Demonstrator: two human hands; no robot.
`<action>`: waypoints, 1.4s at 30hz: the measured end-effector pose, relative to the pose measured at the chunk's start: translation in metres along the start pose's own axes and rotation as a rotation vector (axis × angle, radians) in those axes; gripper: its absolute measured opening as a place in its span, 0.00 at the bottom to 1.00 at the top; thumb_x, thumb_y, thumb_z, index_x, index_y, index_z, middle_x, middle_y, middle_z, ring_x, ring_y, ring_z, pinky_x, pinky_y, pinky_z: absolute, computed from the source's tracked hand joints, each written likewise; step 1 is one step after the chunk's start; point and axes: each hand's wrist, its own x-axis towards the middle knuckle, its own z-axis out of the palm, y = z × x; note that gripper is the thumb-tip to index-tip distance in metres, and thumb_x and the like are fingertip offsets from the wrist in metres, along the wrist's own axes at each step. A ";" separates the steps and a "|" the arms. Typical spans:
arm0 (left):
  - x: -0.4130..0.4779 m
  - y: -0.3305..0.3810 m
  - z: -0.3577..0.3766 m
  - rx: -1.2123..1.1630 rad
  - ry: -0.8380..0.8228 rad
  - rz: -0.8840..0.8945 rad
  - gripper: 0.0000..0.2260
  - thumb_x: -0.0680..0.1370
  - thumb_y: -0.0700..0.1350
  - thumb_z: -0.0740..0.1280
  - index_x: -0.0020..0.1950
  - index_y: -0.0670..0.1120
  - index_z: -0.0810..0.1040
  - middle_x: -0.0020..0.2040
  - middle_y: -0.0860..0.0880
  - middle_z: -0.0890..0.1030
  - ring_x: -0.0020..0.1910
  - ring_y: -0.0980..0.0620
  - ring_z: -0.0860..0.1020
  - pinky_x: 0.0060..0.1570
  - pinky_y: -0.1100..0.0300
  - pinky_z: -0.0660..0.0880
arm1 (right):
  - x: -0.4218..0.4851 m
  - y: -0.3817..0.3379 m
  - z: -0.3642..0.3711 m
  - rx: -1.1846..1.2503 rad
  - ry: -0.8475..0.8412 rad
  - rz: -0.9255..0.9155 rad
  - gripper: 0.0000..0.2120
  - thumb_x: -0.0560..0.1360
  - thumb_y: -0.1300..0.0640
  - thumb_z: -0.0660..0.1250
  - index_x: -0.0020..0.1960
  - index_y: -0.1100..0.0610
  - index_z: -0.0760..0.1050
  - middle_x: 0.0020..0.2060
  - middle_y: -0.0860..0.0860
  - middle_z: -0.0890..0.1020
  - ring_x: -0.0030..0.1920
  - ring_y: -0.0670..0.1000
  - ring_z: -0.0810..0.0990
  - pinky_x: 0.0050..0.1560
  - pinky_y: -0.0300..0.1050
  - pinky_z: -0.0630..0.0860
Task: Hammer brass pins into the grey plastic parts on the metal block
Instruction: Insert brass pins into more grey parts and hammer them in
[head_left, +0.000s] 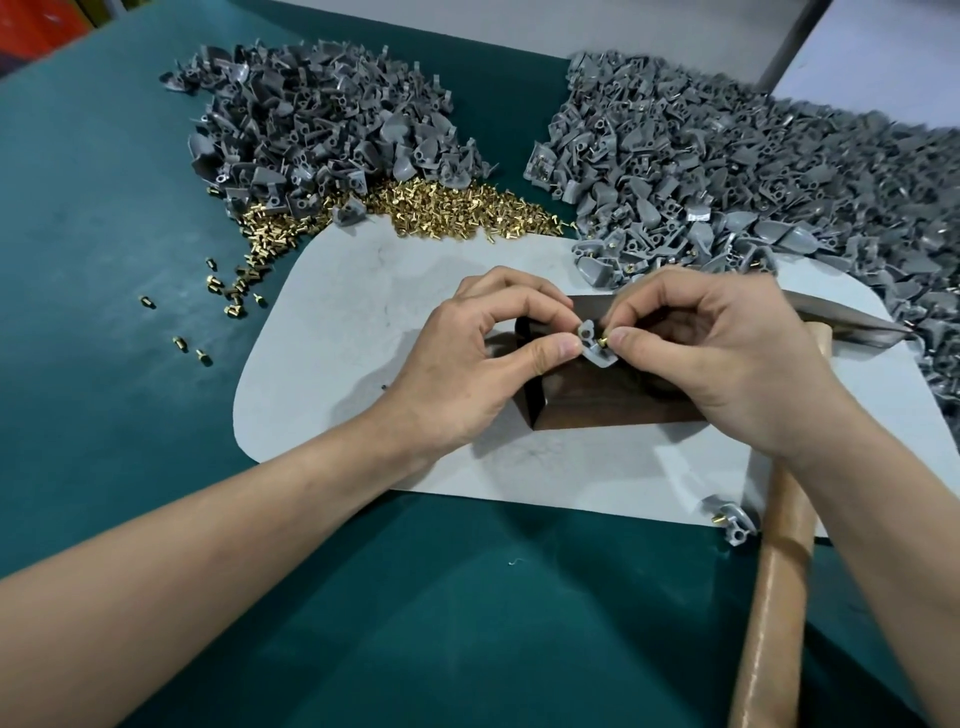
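the left hand (467, 364) pinches one part (592, 347) just above the block (597, 410), and the right hand (727, 364) pinches one pin (602, 342) at its hole. the pin should probably be seated straight and the part laid flat before the hammer (779, 571) is lifted. one block, one hammer; left part heap (311, 119), right part heap (753, 171) and pin heap (441, 213) are uncountable.

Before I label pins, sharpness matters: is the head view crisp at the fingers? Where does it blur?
Head view: crisp at the grey part and brass pin pinched between left hand and right hand; the right pile's far edge smears; soft shadows on the white mat.
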 end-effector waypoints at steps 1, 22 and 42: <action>0.000 0.001 0.000 -0.006 0.000 -0.003 0.02 0.72 0.46 0.72 0.44 0.52 0.82 0.51 0.56 0.79 0.60 0.53 0.74 0.60 0.50 0.74 | 0.000 0.000 0.000 0.001 0.002 -0.001 0.07 0.70 0.64 0.71 0.37 0.54 0.78 0.39 0.58 0.82 0.40 0.60 0.79 0.44 0.58 0.77; 0.000 -0.001 0.001 0.035 0.002 0.030 0.03 0.72 0.46 0.72 0.44 0.52 0.82 0.48 0.60 0.80 0.58 0.57 0.74 0.57 0.59 0.73 | 0.000 0.009 0.004 -0.047 -0.011 -0.112 0.10 0.70 0.70 0.71 0.37 0.57 0.76 0.40 0.53 0.80 0.42 0.55 0.78 0.45 0.55 0.77; 0.001 -0.002 0.004 0.065 -0.008 0.066 0.04 0.71 0.50 0.71 0.44 0.52 0.82 0.48 0.62 0.79 0.58 0.56 0.73 0.61 0.53 0.71 | 0.003 0.011 0.003 0.018 -0.052 -0.064 0.05 0.68 0.61 0.68 0.37 0.52 0.75 0.38 0.52 0.80 0.42 0.57 0.78 0.45 0.55 0.77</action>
